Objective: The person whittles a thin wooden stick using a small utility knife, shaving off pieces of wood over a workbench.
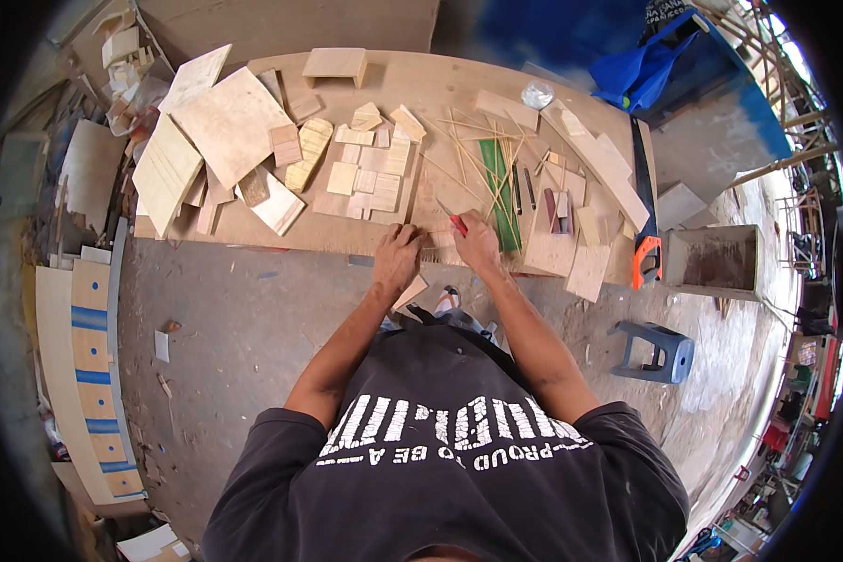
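At the near edge of the wooden work table (281, 229), my right hand (479, 245) is closed around a small knife with a red handle (458, 225). Its thin blade points up and to the left, over the tabletop. My left hand (399, 255) is just to the left, its fingers curled down on a thin wood piece (436, 241) that spans the gap between my hands. The fingertips are partly hidden. Below my left hand, another flat wood piece (410, 292) juts out past the table edge.
Small wood blocks (365, 178) cover a board ahead. Thin sticks (468, 155) lie across a green strip (496, 187). Plywood sheets (229, 122) are stacked left. An orange-handled saw (646, 262) rests at the right end, near a blue stool (656, 352) and an open box (714, 259).
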`<state>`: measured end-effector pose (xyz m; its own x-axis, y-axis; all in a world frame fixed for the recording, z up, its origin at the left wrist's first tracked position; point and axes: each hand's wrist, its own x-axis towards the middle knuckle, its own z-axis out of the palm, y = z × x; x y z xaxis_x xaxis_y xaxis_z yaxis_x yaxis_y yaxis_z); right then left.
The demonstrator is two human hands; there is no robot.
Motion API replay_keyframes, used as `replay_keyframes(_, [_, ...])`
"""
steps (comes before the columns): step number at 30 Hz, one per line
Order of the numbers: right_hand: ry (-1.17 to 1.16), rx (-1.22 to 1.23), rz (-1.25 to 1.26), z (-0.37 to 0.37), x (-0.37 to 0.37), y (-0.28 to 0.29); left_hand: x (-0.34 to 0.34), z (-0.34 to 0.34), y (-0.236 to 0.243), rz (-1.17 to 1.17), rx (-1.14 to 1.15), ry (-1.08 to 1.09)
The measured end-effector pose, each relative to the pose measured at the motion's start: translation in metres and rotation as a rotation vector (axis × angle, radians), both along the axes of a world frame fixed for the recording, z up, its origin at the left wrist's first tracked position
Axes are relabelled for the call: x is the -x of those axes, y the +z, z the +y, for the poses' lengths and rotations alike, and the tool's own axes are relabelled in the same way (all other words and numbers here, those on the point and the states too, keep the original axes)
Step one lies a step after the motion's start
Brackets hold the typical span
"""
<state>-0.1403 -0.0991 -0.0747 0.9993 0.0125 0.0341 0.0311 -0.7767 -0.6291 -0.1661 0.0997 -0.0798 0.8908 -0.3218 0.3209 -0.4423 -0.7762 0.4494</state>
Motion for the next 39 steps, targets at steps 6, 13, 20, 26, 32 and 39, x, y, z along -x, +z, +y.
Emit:
replay_keyframes(6, [0.025, 0.017, 0.011, 0.001, 0.002, 0.012, 0.001, 0.002, 0.008, 0.012, -0.01, -0.032])
replay_keyframes(13, [0.155, 0.229, 0.057, -0.003, 0.001, 0.015, -0.019, -0.006, 0.002, 0.022, 0.061, 0.056])
replay_keyframes(20, [0.124, 0.153, -0.015, -0.017, 0.01, 0.016, -0.055, -0.022, 0.006, 0.025, 0.05, 0.08])
replay_keyframes(26, [0.089, 0.185, -0.011, -0.025, 0.009, 0.015, -0.078, -0.017, 0.004, 0.103, 0.016, -0.115])
replay_keyframes(32, [-0.007, 0.123, 0.0, -0.046, 0.014, 0.02, -0.088, -0.014, 0.01, 0.194, -0.032, -0.207])
replay_keyframes(39, [-0.023, 0.059, -0.025, -0.056, 0.017, 0.016, -0.09, -0.014, 0.006, 0.184, -0.113, -0.188])
